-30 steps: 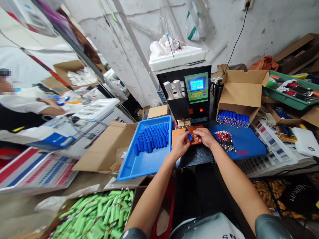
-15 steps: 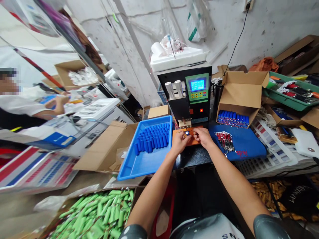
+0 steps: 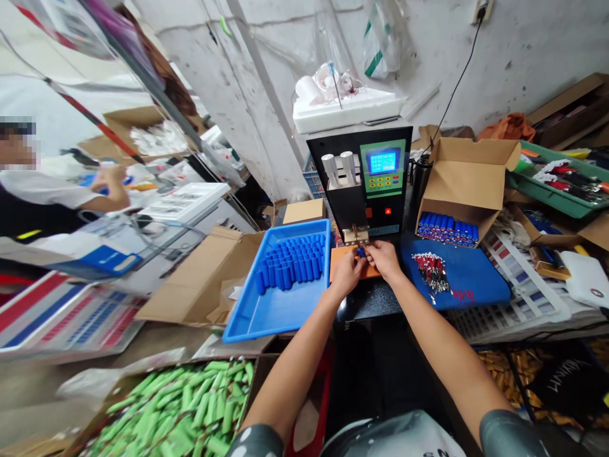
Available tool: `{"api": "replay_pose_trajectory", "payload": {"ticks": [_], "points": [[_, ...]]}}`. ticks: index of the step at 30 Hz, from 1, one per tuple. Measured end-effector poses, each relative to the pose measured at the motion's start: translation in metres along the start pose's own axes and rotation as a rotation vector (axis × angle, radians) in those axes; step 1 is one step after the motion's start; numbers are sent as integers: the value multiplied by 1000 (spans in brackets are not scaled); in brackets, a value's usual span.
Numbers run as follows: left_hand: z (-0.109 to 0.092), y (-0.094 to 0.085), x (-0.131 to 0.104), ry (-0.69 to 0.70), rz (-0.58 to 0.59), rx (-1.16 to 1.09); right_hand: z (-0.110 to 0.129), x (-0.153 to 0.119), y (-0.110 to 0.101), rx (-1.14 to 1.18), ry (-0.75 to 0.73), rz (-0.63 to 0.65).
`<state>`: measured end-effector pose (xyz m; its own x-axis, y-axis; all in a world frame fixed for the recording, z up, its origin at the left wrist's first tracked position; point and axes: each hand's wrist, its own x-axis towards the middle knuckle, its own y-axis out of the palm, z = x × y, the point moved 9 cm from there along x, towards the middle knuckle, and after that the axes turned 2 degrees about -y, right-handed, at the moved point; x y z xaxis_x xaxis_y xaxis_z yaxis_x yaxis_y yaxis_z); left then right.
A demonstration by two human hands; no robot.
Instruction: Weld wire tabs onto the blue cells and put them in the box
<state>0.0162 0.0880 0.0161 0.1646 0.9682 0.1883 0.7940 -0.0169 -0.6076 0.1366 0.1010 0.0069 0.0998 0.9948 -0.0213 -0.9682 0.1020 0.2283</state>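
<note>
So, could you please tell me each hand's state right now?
Left hand: closed, holding a small blue cylinder.
Right hand: beside that cylinder; grip cannot be told.

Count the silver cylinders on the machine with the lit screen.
2. One silver cylinder is on the front of the black machine, at left; the other silver cylinder is just right of it, beside the green control panel. Any behind would be hidden.

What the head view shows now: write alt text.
A person's left hand holds a blue cylinder, right hand beside it, at a black machine with a lit screen. A tray of cylinders stands left; red and black wires lie right.
</note>
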Motion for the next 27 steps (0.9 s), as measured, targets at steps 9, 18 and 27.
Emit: {"api": "replay_pose_trajectory", "payload": {"ticks": [9, 18, 27], "points": [[-1, -2, 0, 18, -22, 25, 8, 5, -3, -295, -162, -46], [2, -1, 1, 22, -29, 21, 7, 8, -2, -382, -200, -77], [2, -1, 0, 22, -33, 35, 8, 6, -3, -396, -211, -73]]}}
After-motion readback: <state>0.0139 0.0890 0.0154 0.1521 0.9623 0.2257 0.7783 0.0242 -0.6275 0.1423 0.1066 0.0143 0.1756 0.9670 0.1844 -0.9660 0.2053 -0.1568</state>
